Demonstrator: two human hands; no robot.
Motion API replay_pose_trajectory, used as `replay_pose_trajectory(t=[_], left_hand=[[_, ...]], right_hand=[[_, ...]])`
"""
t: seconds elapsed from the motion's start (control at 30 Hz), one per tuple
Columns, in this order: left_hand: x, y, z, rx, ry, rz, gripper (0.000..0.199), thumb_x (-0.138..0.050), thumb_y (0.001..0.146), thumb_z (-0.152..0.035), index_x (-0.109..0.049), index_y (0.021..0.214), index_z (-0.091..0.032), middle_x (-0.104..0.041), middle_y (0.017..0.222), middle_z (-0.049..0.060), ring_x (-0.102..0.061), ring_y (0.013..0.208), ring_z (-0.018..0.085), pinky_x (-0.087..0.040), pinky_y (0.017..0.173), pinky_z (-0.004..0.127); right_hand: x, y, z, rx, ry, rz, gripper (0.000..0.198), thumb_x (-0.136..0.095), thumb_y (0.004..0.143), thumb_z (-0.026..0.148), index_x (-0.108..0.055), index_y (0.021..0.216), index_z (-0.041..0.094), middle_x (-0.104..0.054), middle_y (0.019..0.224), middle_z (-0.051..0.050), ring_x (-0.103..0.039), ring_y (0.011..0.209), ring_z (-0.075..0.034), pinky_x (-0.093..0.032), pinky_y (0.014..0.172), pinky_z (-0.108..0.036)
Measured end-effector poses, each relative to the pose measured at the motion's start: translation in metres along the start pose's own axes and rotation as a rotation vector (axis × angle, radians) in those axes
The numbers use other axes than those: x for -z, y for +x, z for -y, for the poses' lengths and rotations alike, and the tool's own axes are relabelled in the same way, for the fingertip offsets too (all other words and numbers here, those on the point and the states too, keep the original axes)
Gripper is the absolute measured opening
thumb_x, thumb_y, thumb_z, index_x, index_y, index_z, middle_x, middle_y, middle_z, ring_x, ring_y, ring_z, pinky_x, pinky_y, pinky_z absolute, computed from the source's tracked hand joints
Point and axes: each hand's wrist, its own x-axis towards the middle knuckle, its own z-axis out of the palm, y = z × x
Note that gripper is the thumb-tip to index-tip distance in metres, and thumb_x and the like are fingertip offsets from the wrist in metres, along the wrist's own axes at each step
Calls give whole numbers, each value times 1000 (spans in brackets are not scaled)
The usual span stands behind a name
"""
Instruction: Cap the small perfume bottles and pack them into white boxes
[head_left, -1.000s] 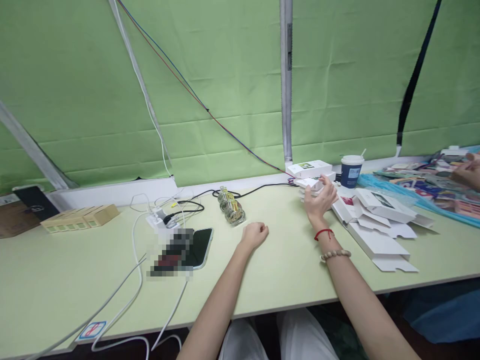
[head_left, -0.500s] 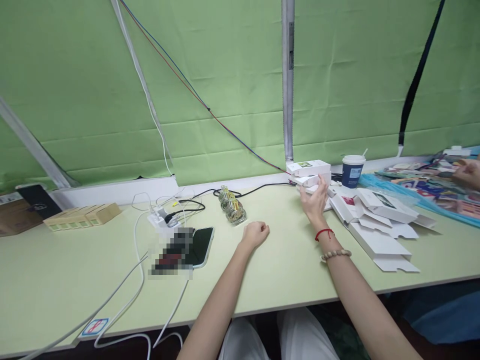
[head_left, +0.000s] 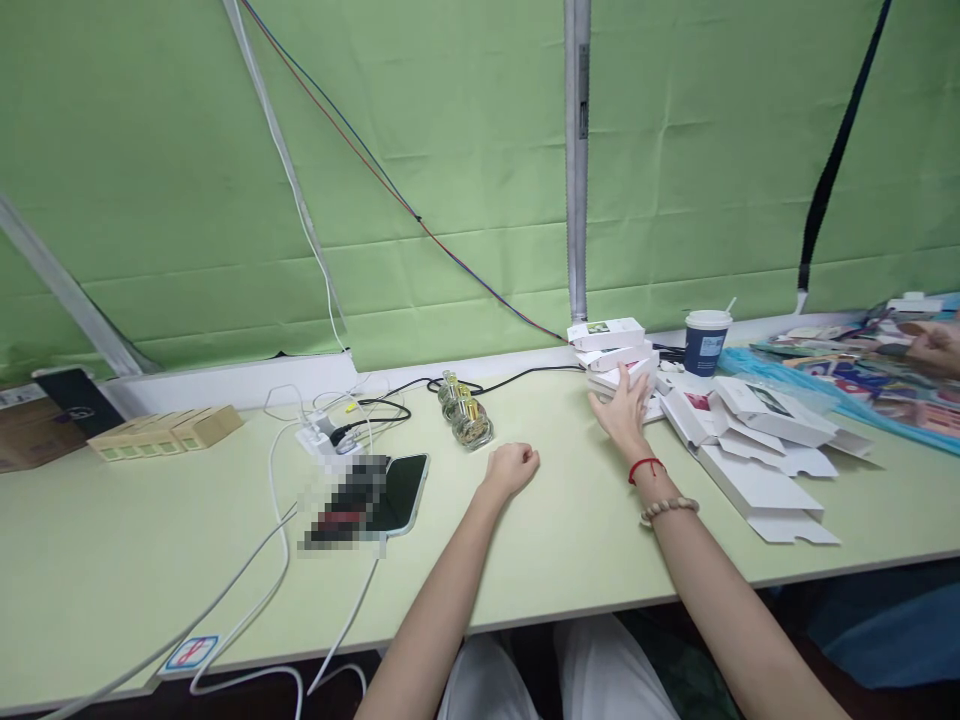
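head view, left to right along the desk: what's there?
tan boxes → power strip → phone → glass bottles → left hand, fisted on the desk → right hand on the stack of white boxes → paper cup → flat white cartons

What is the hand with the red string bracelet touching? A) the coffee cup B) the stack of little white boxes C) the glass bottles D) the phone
B: the right hand rests its fingers against the stack of small white boxes, apart from the cup.
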Motion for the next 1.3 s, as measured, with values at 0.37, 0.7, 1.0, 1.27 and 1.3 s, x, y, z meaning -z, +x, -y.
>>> replay_pose_trajectory(t=[0.37, 0.7, 1.0, 1.27, 1.3], left_hand=[[1, 0, 0, 0, -3, 3, 33, -37, 83, -34, -66, 75, -19, -68, 81, 6, -59, 79, 18, -33, 64, 27], [2, -1, -2, 6, -10, 2, 32, -38, 83, -33, -65, 73, -18, -68, 81, 5, -59, 79, 17, -32, 63, 27], [0, 0, -1, 5, -27, -37, 32, -38, 84, -34, -63, 71, -19, -67, 77, 5, -59, 77, 18, -32, 61, 27], [-2, 3, 4, 126, -104, -257, 27, -38, 86, -31, -60, 97, -20, -60, 93, 6, -58, 84, 17, -40, 72, 28], [-2, 3, 5, 117, -84, -266, 26, -41, 85, -30, -59, 100, -20, -57, 102, 8, -57, 91, 18, -41, 75, 29]], right_hand=[[2, -1, -4, -5, -70, 47, 69, -53, 75, 32, -28, 139, 23, -30, 131, -20, -30, 124, -38, -35, 92, -53], [1, -5, -4, -49, -333, 367, 38, -45, 84, 27, -57, 120, 23, -45, 123, -14, -36, 121, -30, -36, 94, -42], [2, -3, -7, -66, -335, 390, 30, -48, 81, 23, -64, 106, 20, -56, 113, -12, -53, 107, -25, -40, 87, -36], [-2, -7, -1, -56, -429, 612, 29, -46, 81, 24, -64, 105, 21, -59, 110, -9, -53, 106, -24, -41, 84, -35], [-4, -9, 1, -37, -439, 632, 29, -48, 80, 24, -64, 104, 21, -57, 113, -10, -51, 109, -26, -40, 86, -36]])
